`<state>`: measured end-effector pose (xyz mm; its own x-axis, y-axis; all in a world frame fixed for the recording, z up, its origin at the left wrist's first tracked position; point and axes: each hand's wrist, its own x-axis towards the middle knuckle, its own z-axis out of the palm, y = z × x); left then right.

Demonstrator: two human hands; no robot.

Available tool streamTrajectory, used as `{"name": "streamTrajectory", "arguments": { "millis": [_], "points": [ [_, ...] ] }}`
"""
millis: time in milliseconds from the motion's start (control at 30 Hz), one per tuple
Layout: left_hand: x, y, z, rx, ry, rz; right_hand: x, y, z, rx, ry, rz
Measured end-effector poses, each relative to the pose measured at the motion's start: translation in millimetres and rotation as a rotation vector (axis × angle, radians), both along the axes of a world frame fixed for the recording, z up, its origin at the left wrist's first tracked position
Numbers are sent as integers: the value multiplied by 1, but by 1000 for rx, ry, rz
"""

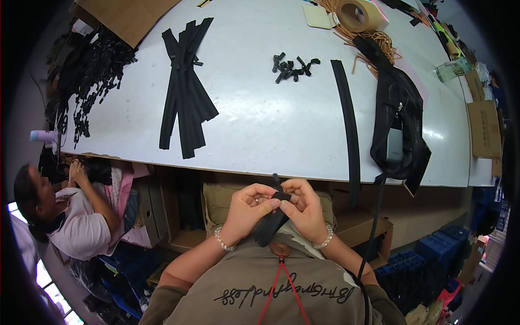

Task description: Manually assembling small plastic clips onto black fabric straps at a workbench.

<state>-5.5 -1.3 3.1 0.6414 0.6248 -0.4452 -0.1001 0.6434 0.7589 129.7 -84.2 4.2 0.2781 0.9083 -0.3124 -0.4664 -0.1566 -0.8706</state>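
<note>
While both hands are working close to the chest, below the near edge of the surface (260, 124), a black zipper strip (271, 223) is being held between them. The left hand (246, 208) is pinching the upper end of the strip, its grip clenched on the strip between thumb and fingers. The right hand (303, 208) is pressing its fingertips against the same upper end, its grip likewise grasping the strip. The two hands are touching at the fingertips. The lower part of the strip is hanging down toward the shirt. A beaded bracelet is sitting on each wrist.

On the white surface, a bundle of black zipper strips (184, 92) is lying fanned out, left of centre. A small heap of black sliders (292, 66) is lying right of the bundle, well apart from it. A single long black strip (349, 119) is running from the far side to the near edge and hanging over it. A black fabric piece (401, 124) is lying just to its right, draping over the edge. A roll of brown tape (358, 13) is sitting at the far side. A pile of black parts (92, 70) is lying at the left end.

Another person (70, 216) is sitting low at the left.
</note>
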Motion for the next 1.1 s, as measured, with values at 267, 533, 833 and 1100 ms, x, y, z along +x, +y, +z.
{"name": "streamTrajectory", "arguments": {
  "millis": [267,533,833,1100],
  "points": [
    [-1,6,28,50,-65,-76,23,7,29,199,-353,167],
    [-6,10,44,47,-68,-203,29,9,38,375,-627,166],
    [-8,17,68,61,6,-390,27,8,59,481,-888,74],
    [-3,13,64,503,20,-317,24,7,50,577,-997,-44]
  ]
}}
